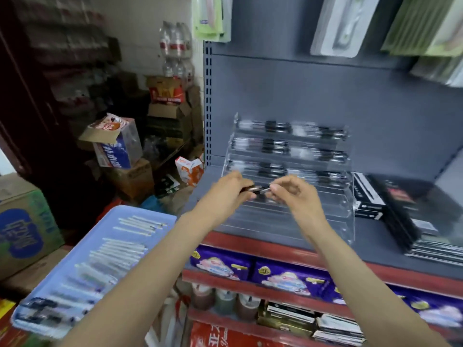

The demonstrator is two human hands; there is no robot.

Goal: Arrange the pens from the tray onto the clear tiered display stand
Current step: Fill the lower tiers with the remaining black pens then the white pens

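Both hands closed on one pen (255, 190), held level just in front of the clear tiered display stand (288, 196), about its middle rows. Left hand (231, 190) curled round the dark end; right hand (292, 190) pinching the other end between thumb and fingertips. Grip of each shut on the pen, no gap visible. Pen not yet resting on a tier, as far as motion blur allows; whether it touches the acrylic, cannot tell.

Stand on the grey shelf (375, 236), backed against the shelf's rear panel. Upper three rows of the stand each carrying pens (275, 146) laid level, roughly two groups per row, left and right; a further group on the right side of the next row down. Lower rows near the stand's front edge clear, nothing seen in them.

Blue tray (155, 217) lower left of the stand, off the shelf, beside the left forearm. Still many pens in tray (112, 256), lying side by side in a long rank, more at its far end.

Judgement: somewhere near the middle of the job. Upper part of stand filled, middle row in hand, front rows and most of the tray's load left to do.

Black boxes (368, 196) right of the stand, touching or just beside its side wall.
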